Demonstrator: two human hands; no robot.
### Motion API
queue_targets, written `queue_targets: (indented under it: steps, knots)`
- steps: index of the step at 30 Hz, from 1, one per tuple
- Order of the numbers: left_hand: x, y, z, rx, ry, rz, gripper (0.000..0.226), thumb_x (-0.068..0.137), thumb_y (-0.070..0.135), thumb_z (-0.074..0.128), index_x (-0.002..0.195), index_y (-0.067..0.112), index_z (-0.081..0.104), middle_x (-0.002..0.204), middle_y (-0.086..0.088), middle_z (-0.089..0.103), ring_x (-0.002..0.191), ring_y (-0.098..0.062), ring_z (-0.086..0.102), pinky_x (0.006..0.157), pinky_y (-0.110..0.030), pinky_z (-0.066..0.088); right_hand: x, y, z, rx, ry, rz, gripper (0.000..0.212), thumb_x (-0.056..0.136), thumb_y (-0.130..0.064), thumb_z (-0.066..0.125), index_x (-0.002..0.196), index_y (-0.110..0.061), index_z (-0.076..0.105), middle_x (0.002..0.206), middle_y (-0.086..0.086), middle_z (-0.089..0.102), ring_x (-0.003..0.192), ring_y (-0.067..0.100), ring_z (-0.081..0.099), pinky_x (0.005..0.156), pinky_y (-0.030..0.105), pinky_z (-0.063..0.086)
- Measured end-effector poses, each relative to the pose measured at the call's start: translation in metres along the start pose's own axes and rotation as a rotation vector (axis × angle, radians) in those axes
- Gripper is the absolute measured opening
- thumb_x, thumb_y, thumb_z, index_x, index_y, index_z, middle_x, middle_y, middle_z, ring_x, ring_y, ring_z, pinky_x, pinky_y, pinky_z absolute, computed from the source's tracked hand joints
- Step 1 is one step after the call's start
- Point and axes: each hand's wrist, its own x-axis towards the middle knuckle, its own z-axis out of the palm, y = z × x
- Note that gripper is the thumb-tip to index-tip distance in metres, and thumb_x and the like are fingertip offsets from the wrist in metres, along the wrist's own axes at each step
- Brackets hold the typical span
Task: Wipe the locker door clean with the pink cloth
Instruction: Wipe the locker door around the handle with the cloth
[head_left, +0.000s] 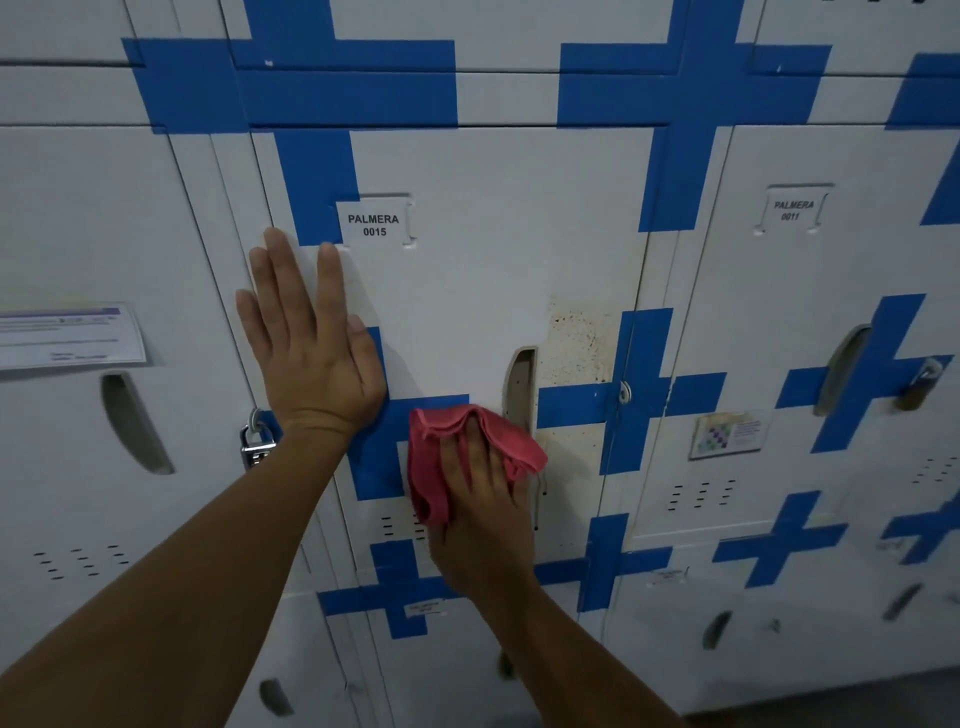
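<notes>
Right hand (480, 512) presses pink cloth (441, 467) low on locker door (483, 260), left hand (311, 343) flat, fingers straight; brown specks (576, 343) by right edge look unwiped.

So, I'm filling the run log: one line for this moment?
left hand flat on locker door | right hand presses pink cloth beside handle slot | brown stains remain
</notes>
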Motion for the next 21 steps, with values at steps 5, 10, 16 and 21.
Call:
queue_targets:
  steps: [5,10,16,21]
  knots:
    - [0.001,0.003,0.0,0.003,-0.008,0.0,0.06,0.1,0.024,0.032,0.157,0.007,0.02,0.159,-0.032,0.015,0.15,-0.045,0.011,0.123,-0.052,0.0,-0.018,0.016,-0.001,-0.059,-0.124,0.04,0.062,0.087,-0.04,0.044,0.147,-0.025,0.035,0.144,0.005,0.049,0.133,0.03,0.046,0.108,0.052,0.039]
    - [0.002,0.01,-0.01,0.033,-0.104,-0.005,0.064,0.101,0.026,0.028,0.158,0.004,0.01,0.161,-0.032,0.003,0.151,-0.044,0.0,0.122,-0.057,-0.002,0.005,-0.02,-0.012,-0.116,-0.065,0.055,0.072,0.092,-0.05,0.035,0.155,-0.021,0.018,0.157,0.008,0.031,0.144,0.028,0.028,0.117,0.049,0.009]
    - [0.006,0.053,-0.006,0.003,-0.229,0.312,0.067,0.099,0.029,0.039,0.16,0.017,0.012,0.165,-0.018,-0.006,0.152,-0.029,-0.011,0.122,-0.05,-0.01,0.022,-0.027,-0.015,-0.016,-0.02,0.031,0.059,0.097,-0.042,0.04,0.152,-0.023,0.029,0.15,0.003,0.041,0.142,0.022,0.034,0.122,0.041,0.012]
    - [0.003,0.04,0.01,0.09,-0.167,0.37,0.077,0.093,0.045,0.041,0.158,0.013,0.016,0.161,-0.028,0.014,0.151,-0.033,-0.003,0.121,-0.056,-0.002,-0.003,-0.007,0.004,-0.038,-0.064,0.047,0.064,0.101,-0.042,0.037,0.156,-0.028,0.007,0.161,0.001,0.021,0.148,0.021,0.018,0.116,0.025,-0.016]
